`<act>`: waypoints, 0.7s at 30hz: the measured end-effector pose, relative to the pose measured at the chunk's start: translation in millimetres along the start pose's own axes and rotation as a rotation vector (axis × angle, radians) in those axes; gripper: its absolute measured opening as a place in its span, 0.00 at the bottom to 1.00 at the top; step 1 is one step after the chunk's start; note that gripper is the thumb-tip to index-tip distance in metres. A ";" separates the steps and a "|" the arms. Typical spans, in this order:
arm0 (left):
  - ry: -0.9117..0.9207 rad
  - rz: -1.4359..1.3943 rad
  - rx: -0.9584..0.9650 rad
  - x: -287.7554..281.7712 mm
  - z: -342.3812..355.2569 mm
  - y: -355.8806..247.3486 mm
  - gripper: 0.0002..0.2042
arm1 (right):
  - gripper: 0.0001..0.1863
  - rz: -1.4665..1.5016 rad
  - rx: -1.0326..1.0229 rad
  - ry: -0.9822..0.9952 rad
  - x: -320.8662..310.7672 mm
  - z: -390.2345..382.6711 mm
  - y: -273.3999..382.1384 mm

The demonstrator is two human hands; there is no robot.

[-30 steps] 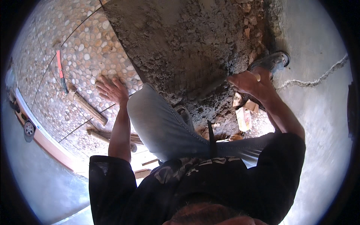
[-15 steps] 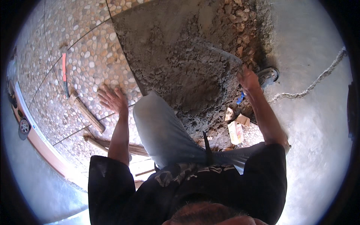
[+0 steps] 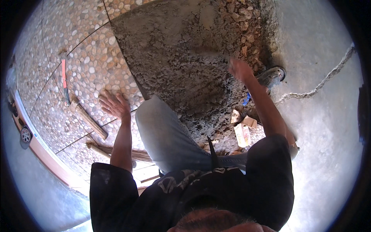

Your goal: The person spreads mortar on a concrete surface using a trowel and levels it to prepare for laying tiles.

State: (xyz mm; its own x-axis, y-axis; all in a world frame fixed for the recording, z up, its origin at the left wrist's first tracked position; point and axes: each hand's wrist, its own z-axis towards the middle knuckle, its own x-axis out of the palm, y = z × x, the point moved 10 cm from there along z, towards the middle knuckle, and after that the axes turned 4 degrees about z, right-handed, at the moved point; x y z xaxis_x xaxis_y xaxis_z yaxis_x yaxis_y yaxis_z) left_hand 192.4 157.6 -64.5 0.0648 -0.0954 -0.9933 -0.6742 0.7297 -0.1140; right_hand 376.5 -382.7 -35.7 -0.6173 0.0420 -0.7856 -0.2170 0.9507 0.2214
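Note:
My left hand point(image 3: 115, 103) lies flat on the pebble-finished tile point(image 3: 96, 50) with fingers spread, beside my bent knee. My right hand point(image 3: 239, 69) is closed on a trowel, whose blurred blade point(image 3: 208, 53) extends leftward over the rough, wet mortar bed point(image 3: 166, 58). A small blue item point(image 3: 246, 99) lies just below that hand, near a sandalled foot point(image 3: 274, 77). Left of my left hand rest a red-and-black tool point(image 3: 63, 73) and a thick wooden handle point(image 3: 89, 120).
Broken rubble point(image 3: 241, 19) borders the mortar beside smooth concrete point(image 3: 313, 50) with a jagged groove point(image 3: 328, 79). Torn packaging point(image 3: 242, 135) lies below the mortar. A bristle bundle point(image 3: 143, 154) is at the lower left. A long board with a wheel-like part point(image 3: 26, 135) lines the left edge.
My right hand first moved up, lifting clear of the sandalled foot, then shifted left with the trowel over the mortar. My left hand stays on the tiles.

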 end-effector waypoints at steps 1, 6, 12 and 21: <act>0.000 0.011 0.001 2.1 -0.1 2.1 0.34 | 0.18 -0.038 -0.061 0.007 17.8 -22.5 -7.8; 0.005 0.056 -0.010 4.1 -1.1 4.6 0.33 | 0.16 -0.101 -0.009 0.196 70.0 -123.1 -18.0; 0.006 0.074 -0.009 2.1 1.1 7.2 0.32 | 0.18 0.156 0.058 -0.156 19.6 -65.2 4.0; 0.006 0.028 -0.012 -3.5 2.2 0.6 0.31 | 0.21 -0.030 0.099 -0.292 -62.6 83.6 0.6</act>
State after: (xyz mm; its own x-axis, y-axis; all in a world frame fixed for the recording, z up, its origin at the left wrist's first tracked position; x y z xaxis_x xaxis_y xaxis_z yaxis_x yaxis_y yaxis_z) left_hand 193.5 159.8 -61.1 0.0410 -0.0792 -0.9960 -0.6844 0.7241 -0.0857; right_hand 478.2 -359.1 -34.7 -0.3648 0.0860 -0.9271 -0.1483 0.9777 0.1490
